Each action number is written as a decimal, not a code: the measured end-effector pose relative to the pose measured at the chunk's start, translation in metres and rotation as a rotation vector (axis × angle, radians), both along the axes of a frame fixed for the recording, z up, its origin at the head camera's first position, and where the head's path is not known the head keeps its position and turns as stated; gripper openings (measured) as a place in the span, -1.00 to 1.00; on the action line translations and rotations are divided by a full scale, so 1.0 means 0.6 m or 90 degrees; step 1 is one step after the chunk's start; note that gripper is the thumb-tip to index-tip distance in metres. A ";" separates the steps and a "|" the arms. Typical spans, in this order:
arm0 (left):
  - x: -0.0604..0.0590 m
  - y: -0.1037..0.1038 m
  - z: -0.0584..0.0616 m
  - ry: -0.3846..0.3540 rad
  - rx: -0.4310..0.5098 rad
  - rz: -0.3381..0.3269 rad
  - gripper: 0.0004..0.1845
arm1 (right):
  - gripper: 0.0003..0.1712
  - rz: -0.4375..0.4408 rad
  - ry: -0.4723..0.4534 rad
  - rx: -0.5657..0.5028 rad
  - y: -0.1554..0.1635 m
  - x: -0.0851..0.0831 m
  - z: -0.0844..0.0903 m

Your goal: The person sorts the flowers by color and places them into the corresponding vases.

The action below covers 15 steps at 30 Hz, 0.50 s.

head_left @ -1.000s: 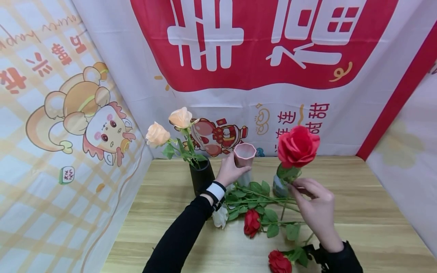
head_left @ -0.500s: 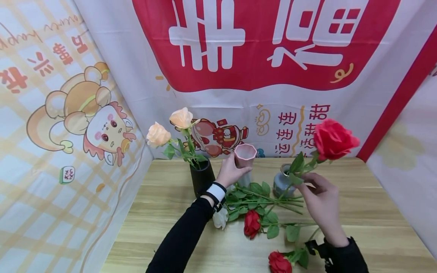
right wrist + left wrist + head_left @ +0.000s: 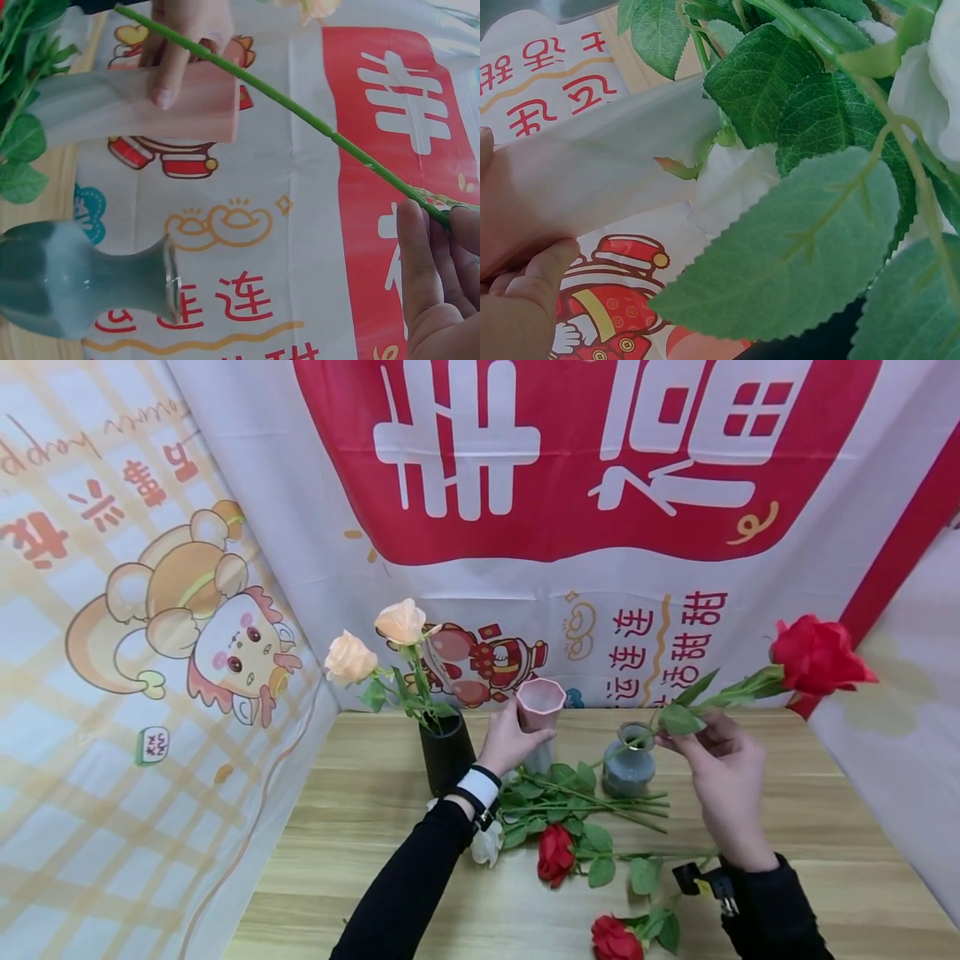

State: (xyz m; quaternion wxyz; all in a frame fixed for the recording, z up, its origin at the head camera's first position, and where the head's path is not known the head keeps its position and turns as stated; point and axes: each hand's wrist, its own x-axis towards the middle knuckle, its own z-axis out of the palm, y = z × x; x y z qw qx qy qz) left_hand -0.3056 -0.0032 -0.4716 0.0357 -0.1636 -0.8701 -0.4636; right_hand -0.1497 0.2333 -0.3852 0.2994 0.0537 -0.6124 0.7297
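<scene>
The left hand [image 3: 508,742] is wrapped around the pink vase [image 3: 538,708], which stands upright on the wooden desk [image 3: 360,827] between the black vase [image 3: 446,750] and the blue-grey vase [image 3: 628,764]; in the left wrist view the thumb lies against the pale side of that vase, with green leaves [image 3: 795,247] crowding close in front. The right hand [image 3: 723,777] pinches the stem of a red rose [image 3: 817,653] between curled fingers and thumb, holding it in the air at a slant, the bloom up to the right near the backdrop and the lower end pointing down toward the mouth of the blue-grey vase. In the right wrist view the bare green stem [image 3: 300,112] runs from the fingers [image 3: 424,262] across the front of the pink vase, above the open neck of the blue-grey vase, touching neither. The black vase holds two peach roses [image 3: 375,639]. On the desk between the two arms lie more loose flowers: two red roses [image 3: 557,853] with leafy stems and a white rose [image 3: 487,843] just beside the left wrist.
</scene>
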 end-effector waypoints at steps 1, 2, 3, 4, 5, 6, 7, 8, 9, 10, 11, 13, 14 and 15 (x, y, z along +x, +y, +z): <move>0.000 0.000 0.000 0.001 0.001 -0.001 -0.15 | -0.69 0.010 0.002 -0.021 0.001 -0.002 0.003; 0.000 0.000 0.000 0.004 0.001 -0.001 -0.15 | -0.67 0.015 0.002 -0.035 0.003 -0.003 0.006; 0.001 0.000 0.000 0.004 0.000 -0.001 -0.15 | -0.65 0.022 0.001 -0.052 0.004 -0.004 0.009; 0.001 0.000 0.000 0.006 -0.003 -0.001 -0.16 | -0.63 0.023 -0.001 -0.065 0.005 -0.005 0.012; 0.001 -0.001 0.001 0.007 -0.006 -0.002 -0.15 | -0.62 0.023 -0.004 -0.077 0.006 -0.006 0.015; 0.001 -0.001 0.001 0.006 -0.009 -0.002 -0.15 | -0.61 0.022 -0.006 -0.085 0.008 -0.008 0.018; 0.000 -0.001 0.001 0.006 -0.013 -0.002 -0.15 | -0.61 0.023 -0.009 -0.096 0.009 -0.009 0.020; 0.000 -0.001 0.001 0.006 -0.017 -0.002 -0.15 | -0.61 0.023 -0.013 -0.100 0.010 -0.010 0.022; 0.000 -0.002 0.001 0.006 -0.019 -0.002 -0.15 | -0.60 0.026 -0.016 -0.111 0.011 -0.011 0.023; 0.000 -0.002 0.001 0.007 -0.022 -0.001 -0.14 | -0.60 0.029 -0.020 -0.117 0.012 -0.012 0.024; 0.000 -0.002 0.001 0.006 -0.023 -0.001 -0.14 | -0.60 0.032 -0.023 -0.123 0.012 -0.013 0.025; -0.001 -0.002 0.000 0.009 -0.026 -0.001 -0.15 | -0.60 0.040 -0.028 -0.135 0.014 -0.015 0.025; -0.001 -0.003 -0.001 0.010 -0.026 -0.001 -0.15 | -0.59 0.042 -0.027 -0.143 0.015 -0.016 0.026; -0.002 -0.003 -0.001 0.011 -0.026 -0.002 -0.15 | -0.59 0.044 -0.025 -0.153 0.015 -0.018 0.026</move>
